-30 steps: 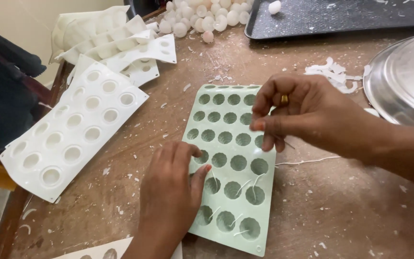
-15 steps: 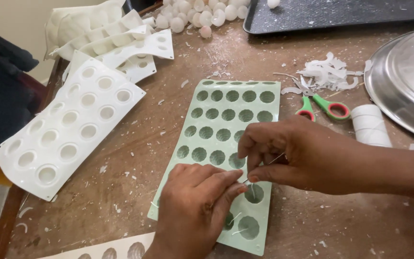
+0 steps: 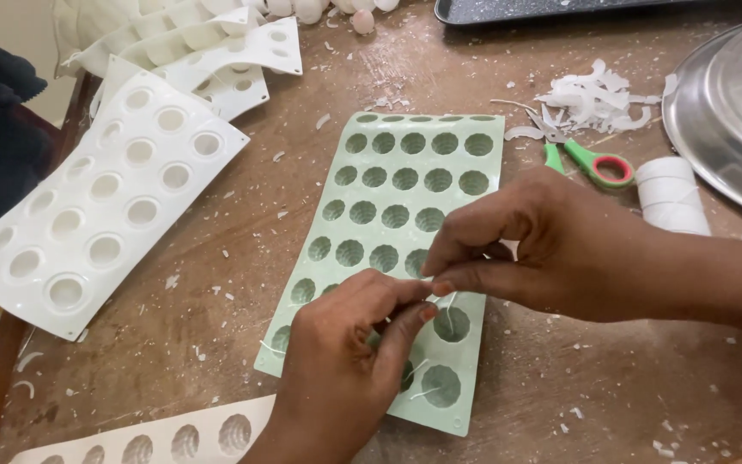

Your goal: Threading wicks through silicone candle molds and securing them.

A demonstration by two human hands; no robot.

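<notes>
Both hands [image 3: 349, 361] shifted (pinching) over green mold [image 3: 405, 215].

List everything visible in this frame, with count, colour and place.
green mould: one, pale green, round cavities, table centre
thin wicks: several, white, in the green mould's near cavities
white moulds: one flat at left, several piled at top left, one at bottom edge
scissors: one, green and red handles, right of the green mould
thread spool: one, white, beside the scissors
wax scraps: small white pile, upper right
metal tray: one, silver, right edge
table: brown, flecked white
left hand: pinching at the green mould's near end
right hand: pinching beside it
</notes>
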